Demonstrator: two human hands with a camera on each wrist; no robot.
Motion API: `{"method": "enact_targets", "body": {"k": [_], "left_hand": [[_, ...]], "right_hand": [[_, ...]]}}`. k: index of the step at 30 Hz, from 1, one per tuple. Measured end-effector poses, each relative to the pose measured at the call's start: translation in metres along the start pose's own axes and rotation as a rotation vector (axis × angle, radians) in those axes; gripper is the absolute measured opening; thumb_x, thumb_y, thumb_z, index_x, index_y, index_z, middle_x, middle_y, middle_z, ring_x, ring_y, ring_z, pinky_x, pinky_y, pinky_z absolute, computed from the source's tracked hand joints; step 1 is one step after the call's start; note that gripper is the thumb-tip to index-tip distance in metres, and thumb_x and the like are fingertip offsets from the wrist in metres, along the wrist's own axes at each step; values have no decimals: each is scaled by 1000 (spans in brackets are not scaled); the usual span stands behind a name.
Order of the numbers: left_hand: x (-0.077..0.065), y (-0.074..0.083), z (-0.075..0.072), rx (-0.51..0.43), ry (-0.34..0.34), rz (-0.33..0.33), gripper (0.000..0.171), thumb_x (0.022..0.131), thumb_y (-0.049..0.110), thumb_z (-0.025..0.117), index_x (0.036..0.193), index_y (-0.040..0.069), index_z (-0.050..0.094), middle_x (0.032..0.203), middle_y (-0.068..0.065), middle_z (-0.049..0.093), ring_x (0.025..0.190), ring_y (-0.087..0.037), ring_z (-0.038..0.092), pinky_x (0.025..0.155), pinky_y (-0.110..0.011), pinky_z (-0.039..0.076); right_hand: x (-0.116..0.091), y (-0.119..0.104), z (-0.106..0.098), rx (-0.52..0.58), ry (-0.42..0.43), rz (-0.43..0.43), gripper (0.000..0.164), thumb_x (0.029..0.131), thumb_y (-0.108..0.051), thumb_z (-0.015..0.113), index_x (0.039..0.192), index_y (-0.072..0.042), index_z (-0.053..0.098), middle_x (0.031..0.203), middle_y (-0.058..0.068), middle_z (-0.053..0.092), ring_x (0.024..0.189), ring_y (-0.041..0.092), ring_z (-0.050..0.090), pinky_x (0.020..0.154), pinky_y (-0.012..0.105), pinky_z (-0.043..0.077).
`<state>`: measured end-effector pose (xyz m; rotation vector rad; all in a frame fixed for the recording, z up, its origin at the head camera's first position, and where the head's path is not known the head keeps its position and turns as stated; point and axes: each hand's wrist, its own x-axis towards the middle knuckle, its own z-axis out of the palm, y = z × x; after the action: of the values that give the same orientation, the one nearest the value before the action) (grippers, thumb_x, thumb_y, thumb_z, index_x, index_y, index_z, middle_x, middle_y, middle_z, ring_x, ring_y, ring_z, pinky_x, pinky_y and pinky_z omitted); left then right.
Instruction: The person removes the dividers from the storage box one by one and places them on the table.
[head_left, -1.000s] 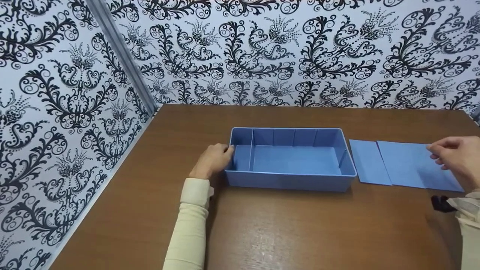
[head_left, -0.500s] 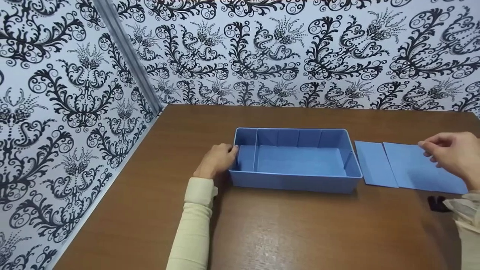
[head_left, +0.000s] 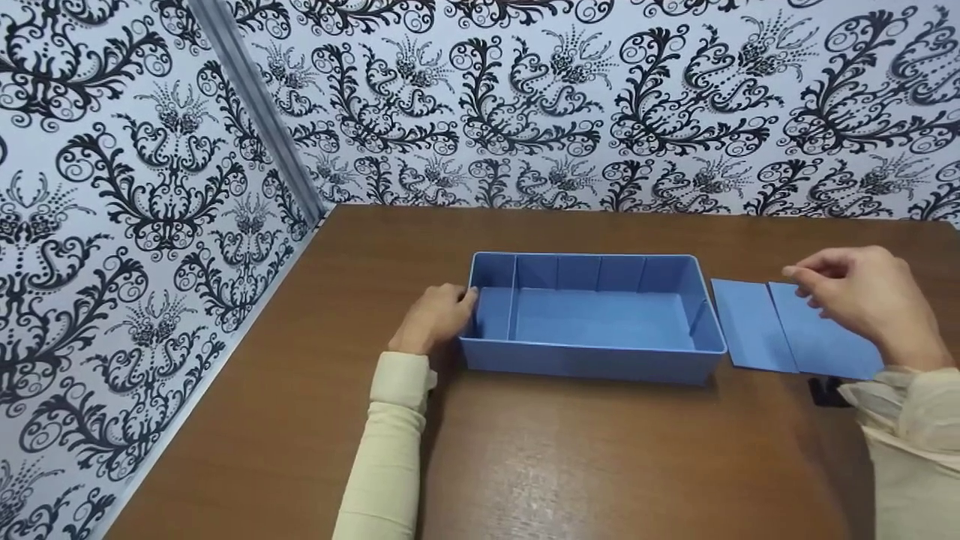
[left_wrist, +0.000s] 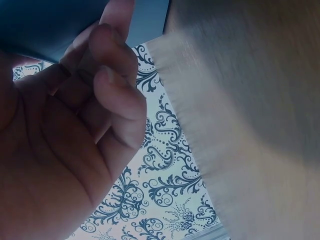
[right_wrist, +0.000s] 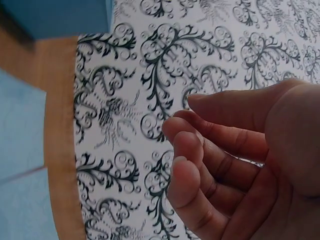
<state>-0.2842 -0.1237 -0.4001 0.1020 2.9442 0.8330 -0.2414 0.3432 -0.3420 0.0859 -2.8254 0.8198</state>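
Note:
A long blue plastic bin [head_left: 592, 364] stands on the brown table, with a thin upright divider [head_left: 514, 300] near its left end. My left hand [head_left: 435, 319] grips the bin's left wall, the thumb over the rim; in the left wrist view its fingers [left_wrist: 117, 95] are curled beside the dark blue wall. My right hand [head_left: 874, 296] hovers over flat blue panels [head_left: 750, 322] lying right of the bin. Its fingers are loosely bent, and in the right wrist view the thumb stays apart from the fingertips, with nothing visible between them.
Brown tabletop [head_left: 585, 457] surrounds the bin. Behind it and at the left rise walls [head_left: 525, 97] with black-and-white scroll paper. A small black object [head_left: 829, 391] shows at the right cuff.
My right hand has moved left over the panels, covering more of them, with its fingers still loosely bent. The left hand stays on the bin; the view has shifted slightly.

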Motion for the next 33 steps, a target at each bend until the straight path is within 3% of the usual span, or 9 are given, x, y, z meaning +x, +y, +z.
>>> {"method": "enact_targets", "body": {"k": [7, 21, 33], "left_hand": [[0, 1, 0, 6, 4, 19, 43, 105, 35, 42, 118, 4, 68, 109, -14, 67, 94, -29, 60, 86, -45, 48], [-2, 1, 1, -9, -6, -3, 43, 105, 36, 42, 120, 5, 67, 109, -12, 66, 94, -27, 59, 87, -45, 48], [-2, 1, 1, -13, 1, 2, 44, 105, 37, 41, 121, 5, 67, 111, -13, 66, 95, -27, 60, 89, -46, 48]], "right_hand": [[5, -31, 9, 83, -17, -35, 40, 97, -38, 63, 106, 0, 73, 80, 11, 72, 59, 5, 63, 53, 24, 51], [14, -102, 54, 166, -106, -130, 29, 96, -28, 66, 102, -1, 73, 82, 13, 71, 63, 17, 64, 55, 26, 51], [20, -152, 92, 230, -146, -191, 17, 94, -19, 68, 92, -4, 75, 77, 10, 71, 62, 15, 64, 57, 27, 52]]}}
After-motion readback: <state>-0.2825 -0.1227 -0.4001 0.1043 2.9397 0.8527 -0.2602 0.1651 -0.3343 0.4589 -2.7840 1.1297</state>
